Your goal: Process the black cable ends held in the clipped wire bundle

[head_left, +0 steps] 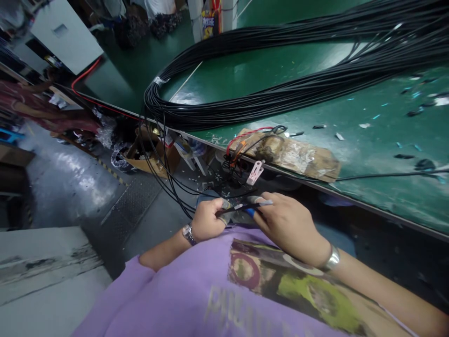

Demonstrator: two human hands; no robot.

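Observation:
Close to my lap, my left hand (pixel 206 219) is closed around a black cable (pixel 229 210), thumb on top. My right hand (pixel 291 222) is closed on the same cable's other side, fingers bent over it. Between the hands, a pale, shiny bit shows on the cable. A small blue piece (pixel 249 212) shows by my right fingers; what it belongs to is unclear. Some fingertips seem wrapped in greyish covering. Several cable strands (pixel 171 173) hang from the large black cable coil (pixel 217 112) down toward my left hand.
The coil lies on a green table (pixel 379 145) scattered with dark and blue scraps. At its edge are a taped cardboard piece (pixel 315 161) with red and black wires and a pink clip (pixel 255 173). A cardboard box (pixel 154 157) stands below; another person (pixel 49 110) is at left.

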